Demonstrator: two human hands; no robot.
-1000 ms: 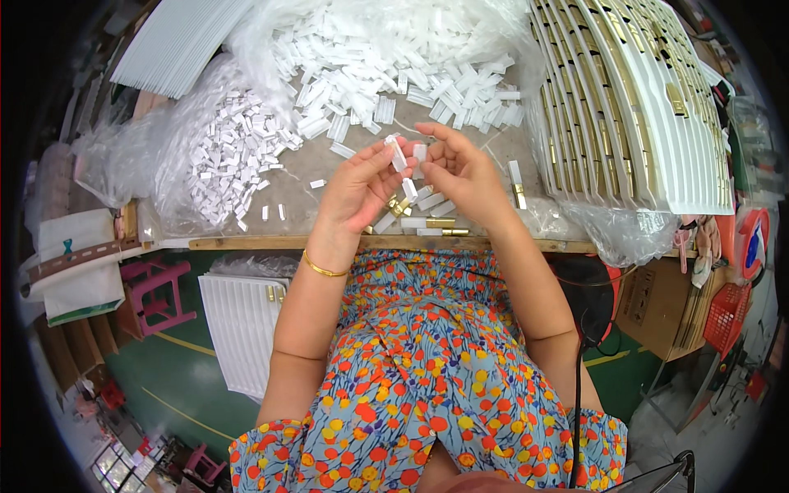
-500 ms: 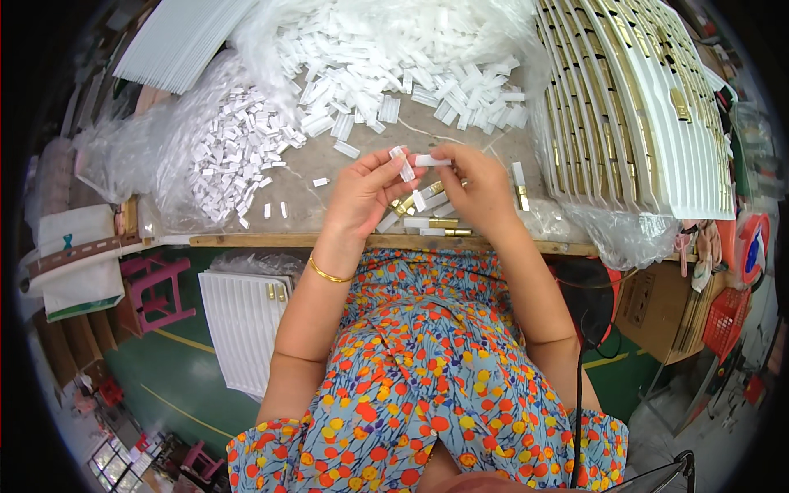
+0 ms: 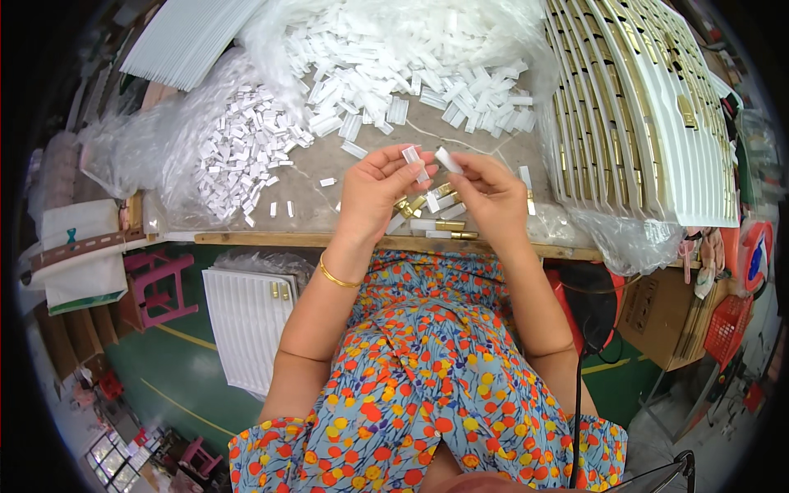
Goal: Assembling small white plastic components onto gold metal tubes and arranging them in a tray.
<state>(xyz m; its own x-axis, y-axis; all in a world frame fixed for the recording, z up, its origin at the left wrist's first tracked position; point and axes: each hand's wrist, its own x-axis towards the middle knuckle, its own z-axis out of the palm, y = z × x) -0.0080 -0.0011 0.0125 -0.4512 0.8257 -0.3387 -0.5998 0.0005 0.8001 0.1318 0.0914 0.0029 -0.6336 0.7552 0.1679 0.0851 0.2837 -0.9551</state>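
Observation:
Over the table's near part, my left hand (image 3: pixel 368 191) pinches a clear rectangular plastic tube (image 3: pixel 415 162) between thumb and fingers, tilted. Close beside it on the right, my right hand (image 3: pixel 493 193) grips a frosted white rectangular tube (image 3: pixel 446 159) by its lower end. A small gap separates the two pieces. Beneath my hands lie several white-and-gold tubes (image 3: pixel 440 224), partly covered by my fingers. One more white-and-gold tube (image 3: pixel 527 187) lies just right of my right hand.
Loose clear tubes (image 3: pixel 485 94) are heaped at the back, in plastic film. Small white pieces (image 3: pixel 246 148) are piled at left. Ridged white trays holding gold pieces (image 3: pixel 625 107) stand at right. A wooden edge (image 3: pixel 279 239) borders the table; a white tray (image 3: pixel 246 329) stands below it.
The frosted tube in my right hand has swung from nearly level to a steep tilt and moved apart from my left hand. My left hand keeps its clear tube.

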